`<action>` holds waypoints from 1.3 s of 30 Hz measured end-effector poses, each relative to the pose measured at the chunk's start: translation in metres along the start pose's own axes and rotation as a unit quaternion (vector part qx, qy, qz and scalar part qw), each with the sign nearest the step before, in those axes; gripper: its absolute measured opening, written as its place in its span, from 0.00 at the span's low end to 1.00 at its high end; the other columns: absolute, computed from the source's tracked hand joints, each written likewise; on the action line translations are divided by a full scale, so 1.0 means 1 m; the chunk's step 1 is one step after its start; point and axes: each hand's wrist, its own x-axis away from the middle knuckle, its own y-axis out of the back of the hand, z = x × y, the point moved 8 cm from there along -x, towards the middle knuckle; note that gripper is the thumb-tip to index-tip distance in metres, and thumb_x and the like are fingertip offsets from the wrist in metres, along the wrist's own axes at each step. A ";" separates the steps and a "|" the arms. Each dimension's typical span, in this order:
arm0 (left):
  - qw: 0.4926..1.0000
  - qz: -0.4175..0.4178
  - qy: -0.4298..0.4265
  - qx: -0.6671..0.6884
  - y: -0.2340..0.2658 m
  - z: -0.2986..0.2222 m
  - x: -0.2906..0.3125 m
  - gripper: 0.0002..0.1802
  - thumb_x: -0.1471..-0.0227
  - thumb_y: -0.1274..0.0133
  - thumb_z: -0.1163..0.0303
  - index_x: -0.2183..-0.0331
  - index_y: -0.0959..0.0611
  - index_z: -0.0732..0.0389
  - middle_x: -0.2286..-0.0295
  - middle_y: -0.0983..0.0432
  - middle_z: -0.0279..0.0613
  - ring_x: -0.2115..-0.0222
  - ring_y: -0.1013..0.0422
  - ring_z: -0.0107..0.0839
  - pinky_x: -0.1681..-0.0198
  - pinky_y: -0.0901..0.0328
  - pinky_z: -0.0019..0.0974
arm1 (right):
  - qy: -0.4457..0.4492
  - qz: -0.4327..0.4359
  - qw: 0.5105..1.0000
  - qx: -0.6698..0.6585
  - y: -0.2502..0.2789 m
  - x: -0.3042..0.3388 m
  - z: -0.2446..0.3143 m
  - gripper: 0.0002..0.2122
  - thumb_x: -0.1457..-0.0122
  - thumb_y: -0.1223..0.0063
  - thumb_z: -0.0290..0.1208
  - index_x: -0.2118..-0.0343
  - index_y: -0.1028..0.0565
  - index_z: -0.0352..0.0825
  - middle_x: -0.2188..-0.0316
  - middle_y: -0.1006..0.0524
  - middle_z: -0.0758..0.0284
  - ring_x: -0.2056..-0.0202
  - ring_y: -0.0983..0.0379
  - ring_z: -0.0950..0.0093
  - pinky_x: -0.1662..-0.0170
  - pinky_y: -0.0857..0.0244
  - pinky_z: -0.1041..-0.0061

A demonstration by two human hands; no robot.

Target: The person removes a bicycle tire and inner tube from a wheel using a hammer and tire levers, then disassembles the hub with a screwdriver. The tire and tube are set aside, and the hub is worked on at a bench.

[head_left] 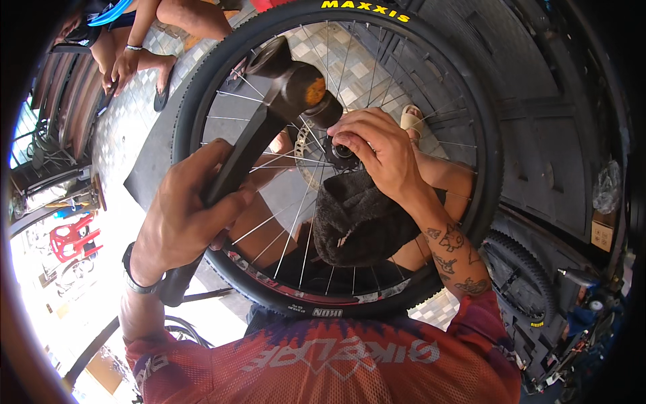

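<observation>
The left hand (pixel 195 198) is wrapped tight around the handle of a big dark hammer (pixel 245 155), which is held up at a slant over a bike wheel (pixel 490 158). The right hand (pixel 380 151) is at the middle of the wheel, with its thumb and fingers curled close together around the hub (pixel 344 154). I cannot tell if they pinch some small part there, because the fingers hide it. The round end of the hammer is just beside the right fingertips, and I cannot tell if they touch. A flat metal disc (pixel 303 151) with holes sits on the wheel, to the left of the hub, and a fuzzy black cloth (pixel 363 219) is just below the hub, in front of some spokes. The step now looks like getting the hammer and the fingers set at the hub, maybe for a tap. The next move seems to call for a steady hold and a straight, gentle hit, with the right fingers out of the way. A slip could hurt a finger or bend the disc. Another person's hand (pixel 124 67) is well apart, at the upper left
</observation>
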 end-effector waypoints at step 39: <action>0.967 -0.159 -0.195 -0.036 -0.081 -0.007 -0.091 0.18 0.47 0.34 0.66 0.59 0.14 0.69 0.69 0.16 0.61 0.64 0.17 0.59 0.58 0.24 0.54 | -0.337 -0.147 0.929 -0.044 0.045 0.060 -0.026 0.12 0.28 0.38 0.32 0.48 0.20 0.33 0.56 0.14 0.63 0.57 0.17 0.76 0.57 0.27 0.78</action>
